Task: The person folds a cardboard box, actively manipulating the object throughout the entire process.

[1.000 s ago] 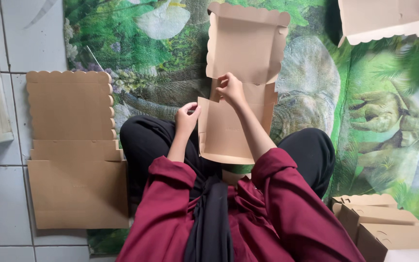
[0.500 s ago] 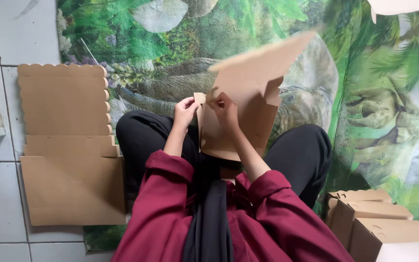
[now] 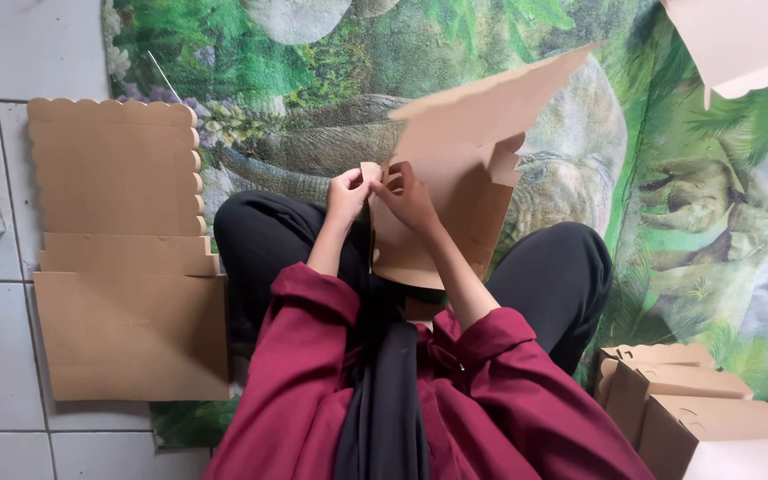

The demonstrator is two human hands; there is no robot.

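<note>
I hold a brown cardboard box blank point(image 3: 464, 169) up over my lap, partly folded, its scalloped lid flap tilted up to the right. My left hand point(image 3: 348, 191) pinches a small corner tab at the blank's left edge. My right hand point(image 3: 408, 197) grips the same left edge just beside it, fingers curled over the cardboard. Both hands nearly touch. My dark red sleeves and black trousers fill the lower middle.
A stack of flat brown box blanks point(image 3: 126, 258) lies on the tiled floor at left. Folded brown boxes point(image 3: 695, 400) stand at lower right. Another cardboard piece point(image 3: 740, 40) shows at top right. A green dinosaur-print mat point(image 3: 713, 213) covers the floor.
The blank has gone from lying flat and open to being folded, its lid flap tilted up. Both hands came together at its left edge. The view shifted slightly.
</note>
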